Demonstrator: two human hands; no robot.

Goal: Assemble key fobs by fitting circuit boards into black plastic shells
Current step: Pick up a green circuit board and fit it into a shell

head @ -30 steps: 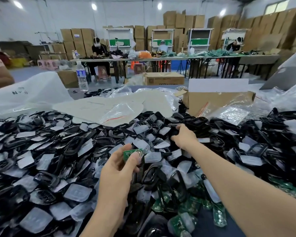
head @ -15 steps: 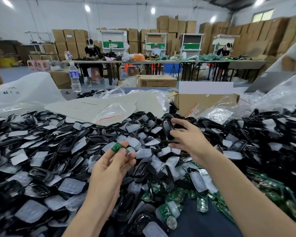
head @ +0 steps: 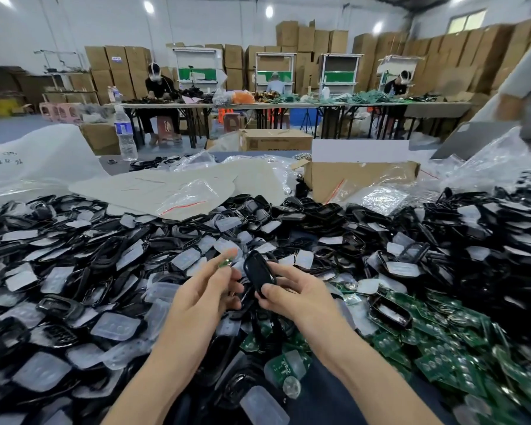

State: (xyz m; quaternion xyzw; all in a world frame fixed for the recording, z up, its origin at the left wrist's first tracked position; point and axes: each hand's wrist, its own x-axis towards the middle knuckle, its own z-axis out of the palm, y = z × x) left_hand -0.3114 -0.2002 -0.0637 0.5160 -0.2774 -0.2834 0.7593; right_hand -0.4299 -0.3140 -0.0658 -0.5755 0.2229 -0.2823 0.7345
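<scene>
My left hand (head: 203,297) pinches a small green circuit board (head: 225,262) between thumb and fingertips; the board is blurred and mostly hidden by the fingers. My right hand (head: 298,297) grips a glossy black plastic shell (head: 259,273) upright, thumb on its near end. Board and shell are close together, a few centimetres apart, above the table's middle. Under both hands lies a deep heap of black shells and translucent rubber pads (head: 105,271). A pile of loose green circuit boards (head: 436,342) spreads at the lower right.
An open cardboard box (head: 362,179) and clear plastic bags (head: 184,194) sit behind the heap. A water bottle (head: 124,133) stands at the back left. A person's sleeve and arm (head: 528,87) show at the right edge. Other people work at far tables.
My right hand lifted a black shell out of the heap and drew it back toward me. My left hand carried the green board to the right, next to the shell.
</scene>
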